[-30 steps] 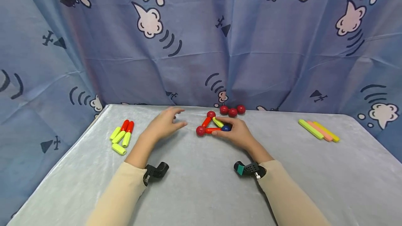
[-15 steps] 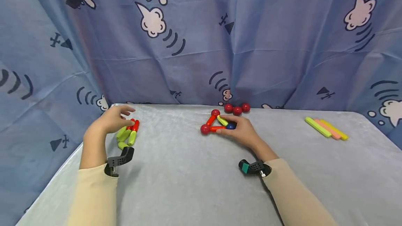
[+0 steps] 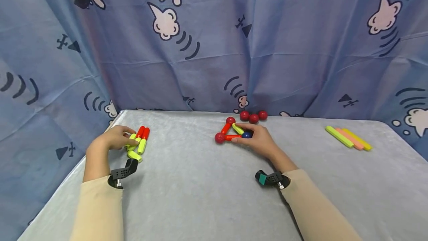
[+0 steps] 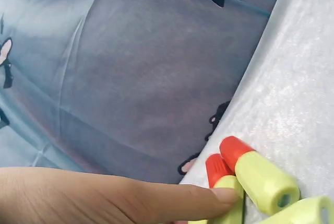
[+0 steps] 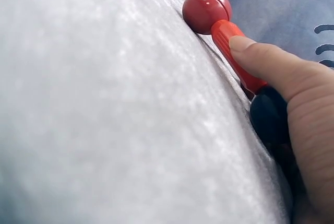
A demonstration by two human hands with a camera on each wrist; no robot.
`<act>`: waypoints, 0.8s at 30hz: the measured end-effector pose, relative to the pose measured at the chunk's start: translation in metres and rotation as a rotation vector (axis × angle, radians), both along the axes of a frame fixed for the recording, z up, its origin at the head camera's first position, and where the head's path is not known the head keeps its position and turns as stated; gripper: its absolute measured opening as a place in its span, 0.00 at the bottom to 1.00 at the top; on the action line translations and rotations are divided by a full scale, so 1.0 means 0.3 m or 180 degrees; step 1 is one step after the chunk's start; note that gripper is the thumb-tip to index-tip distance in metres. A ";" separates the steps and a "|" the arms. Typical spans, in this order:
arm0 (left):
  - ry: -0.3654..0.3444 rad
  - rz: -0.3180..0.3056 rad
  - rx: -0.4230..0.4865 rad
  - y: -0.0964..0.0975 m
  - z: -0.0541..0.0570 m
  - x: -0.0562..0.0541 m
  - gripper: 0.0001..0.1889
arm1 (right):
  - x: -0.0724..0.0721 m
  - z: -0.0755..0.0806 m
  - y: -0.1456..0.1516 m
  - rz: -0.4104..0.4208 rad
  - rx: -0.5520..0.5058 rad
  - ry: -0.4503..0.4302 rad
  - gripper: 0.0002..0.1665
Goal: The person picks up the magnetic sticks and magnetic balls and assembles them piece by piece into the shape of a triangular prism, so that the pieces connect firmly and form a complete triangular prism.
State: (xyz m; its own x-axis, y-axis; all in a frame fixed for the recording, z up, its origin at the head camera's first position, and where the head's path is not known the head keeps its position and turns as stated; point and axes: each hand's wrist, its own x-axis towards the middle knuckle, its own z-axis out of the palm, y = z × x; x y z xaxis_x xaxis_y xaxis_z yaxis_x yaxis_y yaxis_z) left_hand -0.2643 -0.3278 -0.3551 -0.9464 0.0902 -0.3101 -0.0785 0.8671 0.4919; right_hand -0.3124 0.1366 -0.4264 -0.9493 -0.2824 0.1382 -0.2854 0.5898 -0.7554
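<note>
On the left of the table, my left hand (image 3: 115, 137) has its thumb and fingers around a red and yellow-green stick (image 4: 216, 167) in a small pile. In the left wrist view the thumb lies on its yellow-green part; the other fingertips are mostly hidden. At the middle, my right hand (image 3: 259, 141) grips the corner of a triangle of sticks and balls. Its thumb presses on a red stick (image 5: 229, 49) and its forefinger lies on a yellow-green stick (image 3: 238, 128). A dark blue ball (image 3: 246, 135) sits between them. Red balls (image 3: 219, 138) form the other corners.
Several loose red balls (image 3: 253, 118) lie behind the triangle, near the patterned curtain (image 3: 207, 47). Far right lie three longer sticks: yellow-green (image 3: 339, 137), orange (image 3: 349, 139) and yellow (image 3: 357, 139). Beside the left hand are another red and yellow-green stick (image 3: 143, 141) and a short yellow-green one (image 3: 135, 156).
My left hand has moved left from near the triangle to the pile of sticks and come down onto it. The right hand keeps its grip on the triangle. The view has shifted slightly.
</note>
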 end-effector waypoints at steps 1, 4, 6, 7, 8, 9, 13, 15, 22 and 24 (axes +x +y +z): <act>0.0037 0.0038 0.0060 -0.001 -0.004 0.000 0.31 | 0.000 0.000 0.000 0.0015 0.0000 -0.0010 0.40; 0.0198 0.0142 0.0219 -0.007 -0.019 -0.003 0.29 | 0.000 -0.002 -0.001 0.0025 -0.0016 -0.0041 0.41; 0.0324 0.0223 0.0290 -0.007 -0.027 -0.008 0.28 | 0.001 -0.002 -0.002 0.0015 -0.0016 -0.0050 0.41; 0.0381 0.0267 0.0298 -0.008 -0.030 -0.011 0.28 | 0.001 -0.002 -0.002 0.0013 -0.0018 -0.0055 0.41; 0.0445 0.0299 0.0288 -0.008 -0.032 -0.014 0.27 | 0.001 -0.002 -0.003 0.0011 -0.0024 -0.0055 0.40; 0.0506 0.0333 0.0272 -0.008 -0.034 -0.017 0.27 | 0.001 -0.002 -0.003 0.0010 -0.0025 -0.0057 0.41; 0.0763 0.0408 0.0239 0.009 -0.034 -0.028 0.24 | 0.002 0.000 0.000 0.0005 -0.0020 -0.0065 0.40; 0.0931 0.0410 0.0193 0.028 -0.027 -0.033 0.23 | 0.003 0.002 0.001 -0.0003 -0.0006 -0.0056 0.40; 0.1261 0.0261 0.0409 0.171 0.029 -0.055 0.19 | 0.002 0.004 -0.003 -0.0018 -0.0017 -0.0039 0.40; 0.1299 0.0199 0.0546 0.226 0.039 -0.064 0.17 | 0.003 0.002 -0.003 -0.0019 -0.0014 -0.0032 0.39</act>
State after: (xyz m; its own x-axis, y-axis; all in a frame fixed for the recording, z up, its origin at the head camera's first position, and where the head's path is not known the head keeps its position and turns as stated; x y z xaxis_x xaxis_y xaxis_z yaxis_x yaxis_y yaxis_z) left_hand -0.2835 -0.2599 -0.3435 -0.9934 0.0464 0.1045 0.1022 0.7701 0.6297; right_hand -0.3116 0.1357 -0.4258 -0.9523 -0.2762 0.1299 -0.2743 0.5880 -0.7609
